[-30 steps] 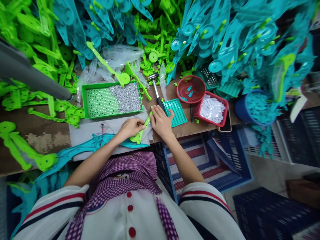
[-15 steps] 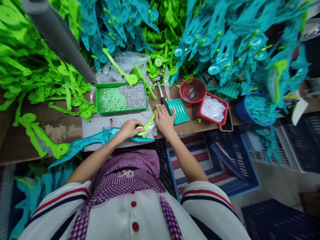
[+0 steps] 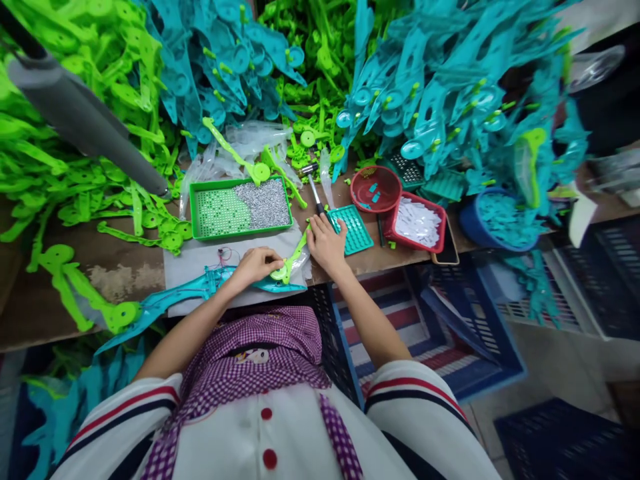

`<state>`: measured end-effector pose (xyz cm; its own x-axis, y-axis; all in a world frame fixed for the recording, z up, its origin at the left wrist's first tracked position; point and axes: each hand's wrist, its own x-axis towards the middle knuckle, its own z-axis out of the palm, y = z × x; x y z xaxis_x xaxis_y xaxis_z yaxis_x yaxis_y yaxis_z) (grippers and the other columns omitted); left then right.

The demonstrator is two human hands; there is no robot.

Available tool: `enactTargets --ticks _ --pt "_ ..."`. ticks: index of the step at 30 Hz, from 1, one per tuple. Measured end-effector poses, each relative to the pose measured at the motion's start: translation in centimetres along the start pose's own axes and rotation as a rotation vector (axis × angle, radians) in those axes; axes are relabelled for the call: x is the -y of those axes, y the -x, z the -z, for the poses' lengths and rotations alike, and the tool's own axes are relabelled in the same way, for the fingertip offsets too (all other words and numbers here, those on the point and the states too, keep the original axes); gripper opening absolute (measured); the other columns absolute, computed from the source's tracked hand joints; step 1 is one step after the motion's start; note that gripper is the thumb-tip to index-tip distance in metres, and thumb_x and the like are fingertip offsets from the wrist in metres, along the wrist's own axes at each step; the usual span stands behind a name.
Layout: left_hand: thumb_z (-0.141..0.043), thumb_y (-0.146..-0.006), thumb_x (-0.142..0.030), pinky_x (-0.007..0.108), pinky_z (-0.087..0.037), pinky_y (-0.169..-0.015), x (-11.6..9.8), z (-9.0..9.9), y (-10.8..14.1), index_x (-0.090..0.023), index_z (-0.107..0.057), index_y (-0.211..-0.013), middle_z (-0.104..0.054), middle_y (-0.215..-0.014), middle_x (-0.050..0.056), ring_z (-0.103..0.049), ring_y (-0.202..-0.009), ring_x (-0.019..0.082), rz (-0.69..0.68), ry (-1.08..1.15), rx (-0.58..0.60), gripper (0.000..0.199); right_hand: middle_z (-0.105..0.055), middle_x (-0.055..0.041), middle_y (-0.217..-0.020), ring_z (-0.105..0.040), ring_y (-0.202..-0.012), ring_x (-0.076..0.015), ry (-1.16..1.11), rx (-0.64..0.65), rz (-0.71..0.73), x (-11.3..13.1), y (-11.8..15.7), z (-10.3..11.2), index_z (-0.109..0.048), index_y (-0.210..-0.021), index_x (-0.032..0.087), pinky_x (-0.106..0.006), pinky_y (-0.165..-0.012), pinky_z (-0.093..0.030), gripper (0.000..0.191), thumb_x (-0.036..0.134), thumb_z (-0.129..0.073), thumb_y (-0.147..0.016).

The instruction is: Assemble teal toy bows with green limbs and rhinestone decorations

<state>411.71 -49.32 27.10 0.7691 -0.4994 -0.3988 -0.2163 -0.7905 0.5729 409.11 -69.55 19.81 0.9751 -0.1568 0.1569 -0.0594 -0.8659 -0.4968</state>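
A lime-green plastic lever with a round end [image 3: 283,272] lies over a long turquoise plastic half-shell [image 3: 183,285] at the table's front edge. My left hand [image 3: 256,267] is closed at the upper left of that round end, fingertips pressed together; whatever they pinch is hidden. Flat over the lever's far end rests my right hand [image 3: 326,244], its fingers stretched and the thumb apart. A clear plastic piece [image 3: 301,267] sits beside the lever, partly under this hand. Thin red and dark wires [image 3: 227,255] rise from the turquoise shell. A hammer [image 3: 314,190] lies just beyond my right fingertips.
A green tray [image 3: 220,233] of small metal pieces stands behind my hands. To the right are a teal ridged tray [image 3: 354,230], a red bowl [image 3: 376,190], a red basket [image 3: 417,223] of white strips and a blue bucket [image 3: 500,220]. A grey tool [image 3: 90,123] hangs at upper left.
My left fingers have shifted slightly off the lever's round end, so more of it shows. My right hand stays in place on the lever. The camera view has tilted slightly.
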Motion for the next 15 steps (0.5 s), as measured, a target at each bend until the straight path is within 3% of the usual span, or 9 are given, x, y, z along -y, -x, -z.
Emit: enactTargets --ticks 6,8,12,15 --pt "-0.067 -0.081 -0.026 0.028 -0.047 -0.077 0.3 -0.1 -0.1 -0.019 -0.078 -0.087 -0.077 -0.091 0.004 -0.067 -0.083 0.019 -0.012 0.020 -0.020 0.015 -0.043 -0.0102 -0.154 -0.032 -0.148 -0.0274 -0.122 -0.014 -0.146 1.3 1.6 0.7 -0.050 -0.143 0.022 -0.059 -0.112 -0.027 0.048 0.036 -0.034 -0.099" --pt "-0.066 -0.081 -0.026 0.028 -0.047 -0.077 0.4 -0.2 -0.1 -0.019 -0.077 -0.088 -0.077 -0.091 0.004 -0.067 -0.082 0.019 -0.016 0.027 -0.017 0.015 -0.049 -0.0123 -0.150 -0.040 -0.143 -0.0281 -0.233 -0.086 -0.174 2.7 1.7 1.1 -0.055 -0.138 0.021 -0.058 -0.111 -0.032 0.047 0.040 -0.037 -0.099" --pt "-0.065 -0.082 -0.029 0.028 -0.047 -0.074 0.7 -0.6 -0.3 -0.018 -0.076 -0.086 -0.076 -0.086 0.004 -0.067 -0.079 0.019 -0.048 0.036 -0.015 0.016 -0.069 -0.0111 -0.126 -0.061 -0.120 -0.0230 -0.634 -0.181 -0.090 7.6 -0.3 1.9 -0.066 -0.121 0.021 -0.047 -0.105 -0.045 0.048 0.051 -0.035 -0.099" --pt "-0.066 -0.079 -0.029 0.028 -0.047 -0.074 1.2 -1.0 -0.7 -0.016 -0.074 -0.083 -0.075 -0.083 0.006 -0.067 -0.082 0.023 -0.031 0.074 -0.045 0.015 -0.062 -0.0080 -0.136 -0.055 -0.129 -0.0213 -0.842 -0.180 0.055 13.2 -3.5 2.8 -0.058 -0.132 0.026 -0.043 -0.110 -0.044 0.053 0.059 -0.041 -0.095"
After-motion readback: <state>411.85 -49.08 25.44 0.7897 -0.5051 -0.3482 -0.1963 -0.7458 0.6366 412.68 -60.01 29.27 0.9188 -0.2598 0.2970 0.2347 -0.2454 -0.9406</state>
